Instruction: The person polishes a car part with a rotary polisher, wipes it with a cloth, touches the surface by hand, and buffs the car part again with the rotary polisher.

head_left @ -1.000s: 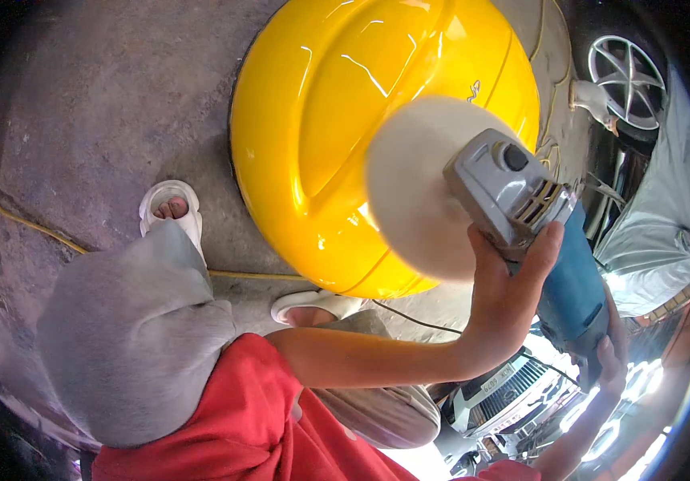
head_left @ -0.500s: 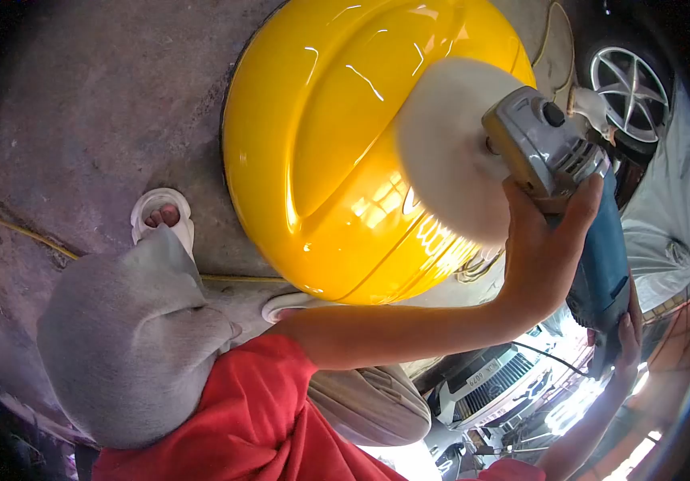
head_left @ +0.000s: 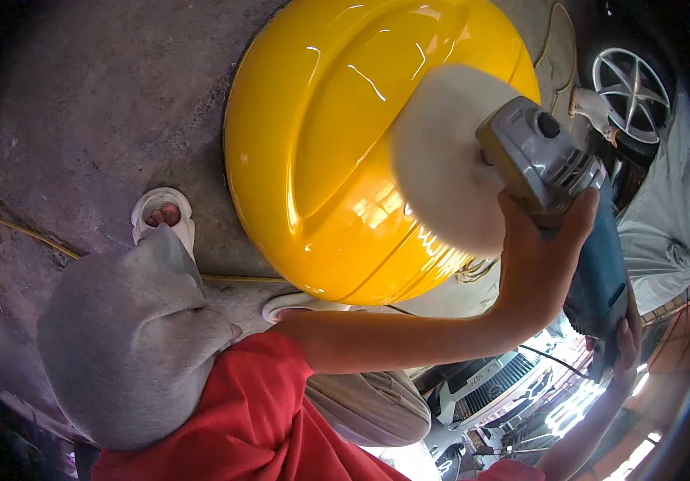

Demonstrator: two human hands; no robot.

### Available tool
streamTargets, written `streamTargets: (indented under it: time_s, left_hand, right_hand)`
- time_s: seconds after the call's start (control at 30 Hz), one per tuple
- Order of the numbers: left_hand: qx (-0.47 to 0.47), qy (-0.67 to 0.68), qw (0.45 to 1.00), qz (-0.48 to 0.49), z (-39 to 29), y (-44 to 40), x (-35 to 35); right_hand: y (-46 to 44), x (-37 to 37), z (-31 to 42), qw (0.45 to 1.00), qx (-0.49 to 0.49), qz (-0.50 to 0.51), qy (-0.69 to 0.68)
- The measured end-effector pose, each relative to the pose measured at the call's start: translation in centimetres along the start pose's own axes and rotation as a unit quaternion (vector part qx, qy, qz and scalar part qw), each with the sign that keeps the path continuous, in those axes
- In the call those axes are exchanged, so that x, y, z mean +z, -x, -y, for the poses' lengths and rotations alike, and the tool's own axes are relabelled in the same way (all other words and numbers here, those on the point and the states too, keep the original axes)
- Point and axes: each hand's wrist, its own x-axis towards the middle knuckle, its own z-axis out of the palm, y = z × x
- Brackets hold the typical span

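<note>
My left hand (head_left: 539,252) is closed around the neck of a blue-and-grey electric polisher (head_left: 597,272), just behind its metal head. Farther back, my right hand (head_left: 625,353) grips the rear handle, with some of its fingers hidden behind the tool. The round white polishing pad (head_left: 441,152) is blurred as if spinning. It overlaps the right side of a glossy yellow curved panel (head_left: 281,144), which has moulded creases and bright reflections. Whether the whole pad face touches the panel I cannot tell.
A silver spoked wheel (head_left: 632,92) stands at the upper right beside a grey plastic sheet (head_left: 665,216). A vehicle front with a grille (head_left: 489,393) is at the lower right. A yellow cord (head_left: 32,232) runs over the concrete floor (head_left: 104,104) near my white sandal (head_left: 140,216).
The polisher, with both my hands on it, has shifted slightly left and down over the panel. The pad stays blurred, and my grip looks the same.
</note>
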Motion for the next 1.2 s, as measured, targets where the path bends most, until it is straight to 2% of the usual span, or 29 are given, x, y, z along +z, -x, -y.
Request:
streamTargets:
  time_s: [0.07,0.17,0.53,0.87,1.0,1.03,1.13,1.2]
  left_hand:
    - [-0.014,-0.013,0.999,-0.046,0.3,1.0,-0.3]
    - [-0.041,0.047,0.997,-0.038,-0.6,2.9,-1.5]
    - [-0.017,0.085,0.994,-0.06,-1.0,6.6,-3.2]
    - [-0.013,-0.03,0.999,-0.023,-0.8,1.0,-0.6]
    - [0.042,-0.001,0.999,-0.014,-0.3,-1.2,0.7]
    - [0.049,-0.009,0.999,-0.021,-0.3,-1.5,0.9]
    - [0.05,-0.036,0.998,-0.032,-0.3,-1.2,0.8]
    - [0.046,-0.055,0.997,-0.035,-0.4,-0.7,0.3]
  right_hand:
    - [0.5,0.7,0.1,1.0,-0.006,0.009,0.007]
    - [1.2,2.2,0.7,0.999,-0.014,0.027,0.021]
    - [3.4,3.9,1.8,0.996,-0.037,0.071,0.038]
    - [1.0,1.9,3.6,0.995,-0.042,0.092,0.002]
    - [0.0,3.3,4.2,0.997,-0.05,-0.052,-0.001]
    - [-0.5,1.2,1.8,0.998,-0.042,-0.006,-0.055]
    - [-0.1,0.9,0.8,0.992,-0.007,-0.015,-0.128]
    - [-0.2,0.5,0.8,0.994,-0.039,0.077,-0.072]
